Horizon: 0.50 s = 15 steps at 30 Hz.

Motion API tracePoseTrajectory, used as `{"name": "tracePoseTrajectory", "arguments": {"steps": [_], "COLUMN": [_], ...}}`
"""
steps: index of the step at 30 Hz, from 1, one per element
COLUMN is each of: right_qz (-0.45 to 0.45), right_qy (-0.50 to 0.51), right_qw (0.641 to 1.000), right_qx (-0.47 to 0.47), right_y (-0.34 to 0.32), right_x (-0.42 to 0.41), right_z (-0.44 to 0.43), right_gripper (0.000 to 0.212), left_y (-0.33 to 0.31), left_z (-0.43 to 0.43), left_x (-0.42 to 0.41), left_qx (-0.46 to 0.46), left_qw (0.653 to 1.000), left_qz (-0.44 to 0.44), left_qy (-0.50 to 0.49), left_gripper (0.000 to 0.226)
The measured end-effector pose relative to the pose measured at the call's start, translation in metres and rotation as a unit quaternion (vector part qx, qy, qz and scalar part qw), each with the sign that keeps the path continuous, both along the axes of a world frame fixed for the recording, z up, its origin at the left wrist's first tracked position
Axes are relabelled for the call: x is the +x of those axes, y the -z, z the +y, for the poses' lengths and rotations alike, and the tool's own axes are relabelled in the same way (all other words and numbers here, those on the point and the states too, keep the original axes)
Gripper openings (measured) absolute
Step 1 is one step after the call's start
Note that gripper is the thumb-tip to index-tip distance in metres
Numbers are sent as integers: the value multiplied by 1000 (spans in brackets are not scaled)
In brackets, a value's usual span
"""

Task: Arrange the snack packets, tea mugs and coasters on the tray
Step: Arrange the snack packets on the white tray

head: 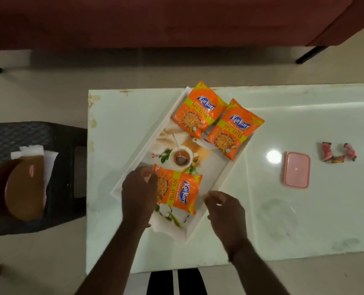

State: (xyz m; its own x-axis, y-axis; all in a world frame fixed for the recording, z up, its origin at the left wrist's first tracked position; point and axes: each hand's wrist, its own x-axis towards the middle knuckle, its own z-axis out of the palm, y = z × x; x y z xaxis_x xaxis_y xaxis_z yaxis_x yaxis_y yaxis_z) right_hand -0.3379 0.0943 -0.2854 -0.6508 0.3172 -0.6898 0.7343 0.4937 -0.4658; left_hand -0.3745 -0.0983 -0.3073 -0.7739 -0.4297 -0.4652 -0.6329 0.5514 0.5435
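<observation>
A white rectangular tray [230, 171] with a printed tea picture lies at an angle on the pale table [117, 128]. Two orange snack packets rest side by side at its far end, one to the left [199, 109] and one to the right [234, 129]. A third orange packet [180, 191] lies sideways at the near end. My left hand [137, 193] covers this packet's left edge, fingers curled on it. My right hand [224, 211] hovers just right of the packet over the tray's near rim, fingers loosely apart, holding nothing. No real mugs or coasters show on the tray.
A pink lidded box [296, 169] and a few small red sweet wrappers [337, 153] lie on the table's right side. A dark woven stool [66, 167] at the left carries brown round plates [24, 188] and white paper. A dark red sofa [166, 20] stands beyond the table.
</observation>
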Motion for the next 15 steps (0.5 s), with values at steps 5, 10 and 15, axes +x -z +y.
{"name": "tracePoseTrajectory", "arguments": {"steps": [5, 10, 15], "right_qz": [-11, -20, 16], "right_qy": [38, 51, 58], "right_qw": [999, 998, 998], "right_qx": [-21, -15, 8], "right_y": [20, 24, 8], "right_x": [21, 10, -9], "right_z": [-32, -40, -32], "right_gripper": [19, 17, 12], "left_y": [12, 20, 15], "left_z": [-9, -12, -12], "left_x": [22, 24, 15], "left_qx": [-50, -41, 72], "left_qw": [996, 996, 993], "left_qz": [-61, -63, -92], "left_qy": [40, 55, 12], "left_gripper": [25, 19, 20]}}
